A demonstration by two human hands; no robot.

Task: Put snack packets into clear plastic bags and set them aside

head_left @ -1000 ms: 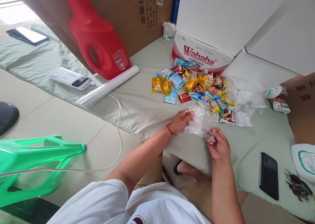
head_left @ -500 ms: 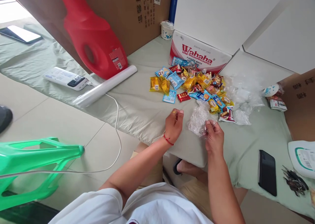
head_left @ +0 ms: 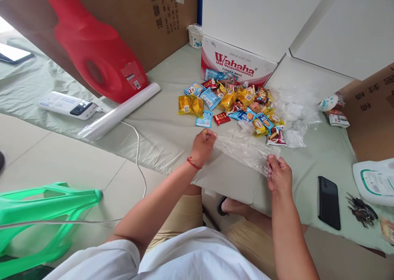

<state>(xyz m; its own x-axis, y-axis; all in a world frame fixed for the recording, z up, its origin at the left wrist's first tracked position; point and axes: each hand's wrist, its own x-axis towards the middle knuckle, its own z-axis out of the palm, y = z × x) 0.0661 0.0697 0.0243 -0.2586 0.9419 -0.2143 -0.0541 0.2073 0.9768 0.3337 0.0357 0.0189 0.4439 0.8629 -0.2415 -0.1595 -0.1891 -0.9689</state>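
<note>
A crinkled clear plastic bag point(head_left: 241, 148) is stretched between my two hands, above the front edge of the cloth-covered surface. My left hand point(head_left: 203, 145), with a red string on the wrist, pinches its left end. At the other end, the fingers of my right hand point(head_left: 278, 171) are closed on the plastic. Just beyond the bag lies a heap of small wrapped snacks point(head_left: 229, 101) in yellow, blue and red packets. To the right of the heap, more crumpled clear plastic bags point(head_left: 297, 107) are piled up.
A white and red Wahaha carton point(head_left: 238, 62) stands behind the snacks. On the left are a red jug point(head_left: 101, 54), a clear film roll point(head_left: 123, 111) and a power bank point(head_left: 67, 105) with a cable. A phone point(head_left: 329, 202) and keys point(head_left: 361, 210) lie at right; a green stool point(head_left: 52, 198) stands lower left.
My left hand has taken hold of the bag, which was bunched in my right hand. The hands have moved apart and the plastic is spread out between them. The view has shifted slightly.
</note>
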